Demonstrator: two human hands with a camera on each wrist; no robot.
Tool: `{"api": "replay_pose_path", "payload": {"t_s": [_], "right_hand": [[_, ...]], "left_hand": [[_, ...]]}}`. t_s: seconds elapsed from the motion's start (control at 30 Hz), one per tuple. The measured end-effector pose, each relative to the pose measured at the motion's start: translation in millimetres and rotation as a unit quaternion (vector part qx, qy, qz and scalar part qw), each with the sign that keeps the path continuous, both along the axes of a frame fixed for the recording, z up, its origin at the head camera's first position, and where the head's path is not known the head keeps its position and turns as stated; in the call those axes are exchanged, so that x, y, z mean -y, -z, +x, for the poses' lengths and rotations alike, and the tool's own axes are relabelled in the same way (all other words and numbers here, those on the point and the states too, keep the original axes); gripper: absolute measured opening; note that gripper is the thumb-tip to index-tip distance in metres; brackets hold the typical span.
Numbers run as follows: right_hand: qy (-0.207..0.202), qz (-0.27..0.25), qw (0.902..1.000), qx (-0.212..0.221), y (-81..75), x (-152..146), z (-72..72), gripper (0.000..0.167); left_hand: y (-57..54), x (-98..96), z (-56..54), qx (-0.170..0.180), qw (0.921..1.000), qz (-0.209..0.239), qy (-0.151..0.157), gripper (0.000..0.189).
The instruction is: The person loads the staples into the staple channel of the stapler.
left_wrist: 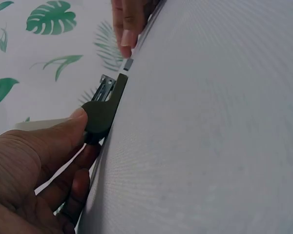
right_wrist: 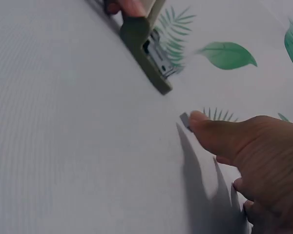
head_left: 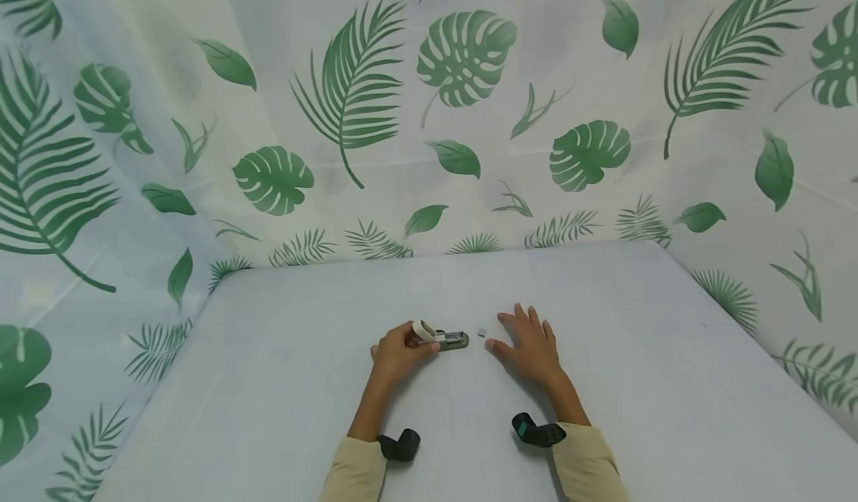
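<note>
My left hand [head_left: 394,354] grips a stapler [head_left: 456,341] with an olive-green base and a pale top arm that is swung up. Its metal magazine [right_wrist: 160,59] shows in the right wrist view, and the base's front end points toward my right hand [head_left: 534,347]. Between the stapler and the right thumb is a small grey strip of staples [head_left: 482,332], low over or on the table. The right fingers are spread, and the thumb tip is close to the strip [right_wrist: 185,121]; whether they touch, I cannot tell.
A white cloth-covered table [head_left: 281,412] lies under both hands. A white curtain [head_left: 509,189] with green leaf prints rises behind it and along both sides. Each wrist wears a black camera mount, one on the left [head_left: 401,446] and one on the right [head_left: 538,432].
</note>
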State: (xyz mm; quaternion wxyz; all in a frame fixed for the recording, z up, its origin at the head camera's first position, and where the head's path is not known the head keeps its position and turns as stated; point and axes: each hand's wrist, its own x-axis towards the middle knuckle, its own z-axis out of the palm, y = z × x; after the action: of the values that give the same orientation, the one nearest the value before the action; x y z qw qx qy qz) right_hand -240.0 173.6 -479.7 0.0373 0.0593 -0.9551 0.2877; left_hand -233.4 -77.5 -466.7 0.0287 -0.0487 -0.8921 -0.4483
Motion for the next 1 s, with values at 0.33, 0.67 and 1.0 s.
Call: {"api": "replay_pose_path", "payload": {"t_s": [0.33, 0.67, 1.0], "right_hand": [[0.025, -0.083, 0.9958, -0.03, 2.8, 13, -12.8, 0.029], [0.05, -0.046, 0.9968, -0.043, 4.6, 22, -14.5, 0.023], [0.049, -0.04, 0.9969, -0.048, 4.0, 23, -13.6, 0.022]], "left_hand": [[0.7, 1.2, -1.4, -0.004, 1.0, -0.004, 0.002, 0.028], [2.3, 2.6, -0.2, -0.012, 0.9999, 0.003, 0.008, 0.027], [2.9, 2.9, -2.8, -0.012, 0.9999, 0.004, 0.003, 0.027]]}}
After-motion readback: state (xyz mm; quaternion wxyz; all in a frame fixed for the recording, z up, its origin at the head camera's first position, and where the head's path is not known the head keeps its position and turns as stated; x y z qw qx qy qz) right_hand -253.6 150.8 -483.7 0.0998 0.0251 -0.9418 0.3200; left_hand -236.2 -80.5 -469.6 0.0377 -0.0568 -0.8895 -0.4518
